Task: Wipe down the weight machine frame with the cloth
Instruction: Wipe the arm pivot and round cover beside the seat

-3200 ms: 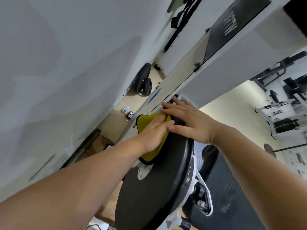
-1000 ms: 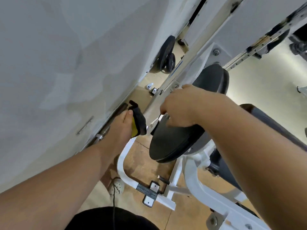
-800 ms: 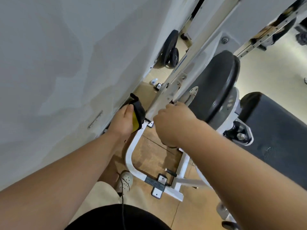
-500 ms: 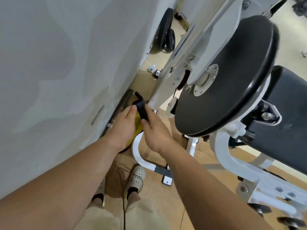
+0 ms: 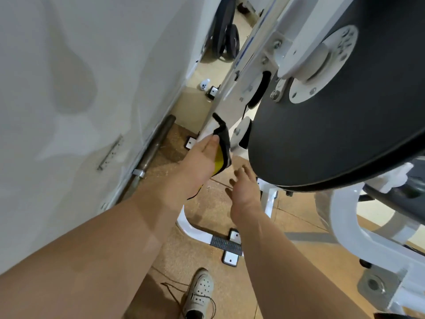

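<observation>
My left hand [image 5: 202, 157] holds a yellow cloth with a black edge [image 5: 222, 146] low against the white slanted upright of the weight machine frame [image 5: 232, 88]. The cloth's black corner sticks up past my fingertips and touches the upright. My right hand [image 5: 245, 192] hangs just right of it with its fingers spread and nothing in it, below the big black disc [image 5: 333, 125] of the machine. The white base tube [image 5: 190, 226] curves along the floor under both hands.
A white wall fills the left side, with a metal bar [image 5: 151, 153] lying along its foot. Black weight plates [image 5: 224, 35] lean at the far end. A white floor foot with a ribbed black pad [image 5: 226, 245] and my shoe [image 5: 199, 295] sit on the brown floor.
My right hand has let go of the cloth and drawn back down to the right, fingers spread. My left hand still keeps the cloth at the lower upright. The view has dropped closer to the floor.
</observation>
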